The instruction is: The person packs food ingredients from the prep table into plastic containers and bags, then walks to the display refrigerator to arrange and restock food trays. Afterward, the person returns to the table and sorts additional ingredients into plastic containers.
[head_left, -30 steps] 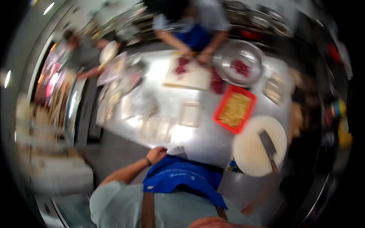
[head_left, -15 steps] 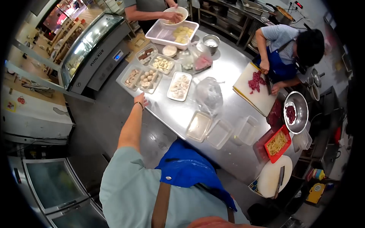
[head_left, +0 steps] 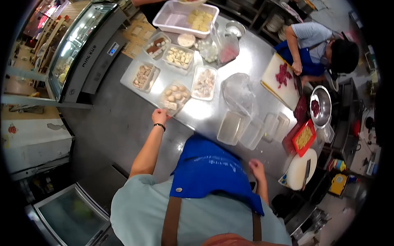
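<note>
My left hand (head_left: pixel 160 116) is closed on the near corner of a clear plastic container (head_left: pixel 183 106) of round pale pieces and small blocks, at the table's edge. Left of it stands a tub of brownish chunks (head_left: pixel 142 76), and to its right a white tray of pale pieces (head_left: pixel 203 83). My right hand (head_left: pixel 257 169) hangs by the table's near edge, fingers loosely bent and apart, with nothing visible in it. Empty clear containers (head_left: pixel 230 128) lie on the table closest to it, beside a clear plastic bag (head_left: pixel 239 93).
Across the steel table (head_left: pixel 197 131), a co-worker (head_left: pixel 310 47) cuts red meat on a board (head_left: pixel 280 82). A steel bowl (head_left: pixel 320 107), a red basket (head_left: pixel 304 138) and a round board with a cleaver (head_left: pixel 301 169) stand at right. A display fridge (head_left: pixel 90 57) is at left.
The container of round pieces has shifted away from the tub beside it, with my left hand now at its corner. My right hand has come into view. The whole view has moved somewhat.
</note>
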Demonstrator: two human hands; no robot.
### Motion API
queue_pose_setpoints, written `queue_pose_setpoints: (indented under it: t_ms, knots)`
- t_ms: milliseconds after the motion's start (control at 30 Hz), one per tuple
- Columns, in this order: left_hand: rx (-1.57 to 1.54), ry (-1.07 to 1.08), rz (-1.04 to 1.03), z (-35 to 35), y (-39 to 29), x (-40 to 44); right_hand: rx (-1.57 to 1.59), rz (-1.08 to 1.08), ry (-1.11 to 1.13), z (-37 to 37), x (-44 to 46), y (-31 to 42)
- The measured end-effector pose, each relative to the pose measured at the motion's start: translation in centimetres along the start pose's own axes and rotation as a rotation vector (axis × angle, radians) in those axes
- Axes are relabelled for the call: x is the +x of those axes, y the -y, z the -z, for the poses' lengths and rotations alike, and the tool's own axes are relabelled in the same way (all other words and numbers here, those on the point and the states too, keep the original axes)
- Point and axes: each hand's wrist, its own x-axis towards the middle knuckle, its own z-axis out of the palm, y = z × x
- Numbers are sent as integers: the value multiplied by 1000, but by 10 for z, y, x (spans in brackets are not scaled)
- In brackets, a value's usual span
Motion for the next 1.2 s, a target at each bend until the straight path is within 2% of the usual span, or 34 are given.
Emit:
queue_pose_setpoints:
  t_ms: [33,100,133,200,233,300,333,367,433,467,533,567,633,700,767,800,833,900,933,967,1033,1067,1100,1167,1200]
  knots:
    - [20,11,17,0,9,-15,-10,38,27,-7,5,19]
    - [28,221,149,-6,26,-39,-25,93,59,-18,18,42]
    - [44,233,162,-11,33,-47,-31,107,68,-22,22,48]
    - [337,374,39,-29,41,-55,-9,109,76,-25,24,57]
    - [348,390,41,-38,42,-57,8,127,95,-25,23,59]
    - [484,461,-168,-54,31,-68,-12,115,81,-19,22,49]
    - [981,331,-642,-60,23,-75,-44,115,80,-16,22,44]
    - [984,342,-651,-69,5,-87,-35,113,70,-11,21,35]
    - [919,497,-1254,-92,-24,-105,-135,99,36,-2,21,18]
    - [921,506,-1261,-107,-26,-103,-126,97,30,0,18,14]
    - [1163,1026,-1252,-134,-22,-93,5,-33,-16,2,10,5]
    - [1168,1040,-1266,-143,-11,-82,21,-35,-27,2,9,0]
    - [1303,972,-1428,-164,17,-61,15,17,-81,4,1,-20]
    - [1258,1006,-1455,-174,12,-65,52,-22,-119,4,-5,-31]
    - [1331,1044,-1231,-179,8,-69,95,-64,-149,0,-9,-44]
    - [1277,1012,-1341,-179,8,-71,83,-55,-172,-2,-11,-51]
    - [1287,1031,-1351,-179,5,-71,69,-45,-194,-4,-13,-58]
    - [1048,1135,-1291,-177,-12,-75,95,-48,-210,-8,-20,-66]
    - [1045,1053,-1186,-175,-18,-78,101,-21,-222,-9,-23,-72]
    - [1050,1063,-1189,-170,-20,-76,106,8,-234,-10,-25,-72]
    - [500,906,-447,-159,-22,-72,170,-55,-225,-10,-32,-73]
    - [260,923,-199,-158,-27,-74,225,-112,-210,-11,-33,-75]
    - [265,916,-198,-155,-32,-76,226,-113,-201,-13,-31,-80]
    - [-267,956,596,-154,-43,-82,164,-71,-206,-15,-26,-84]
    - [-224,994,545,-157,-33,-78,165,-70,-203,-15,-23,-85]
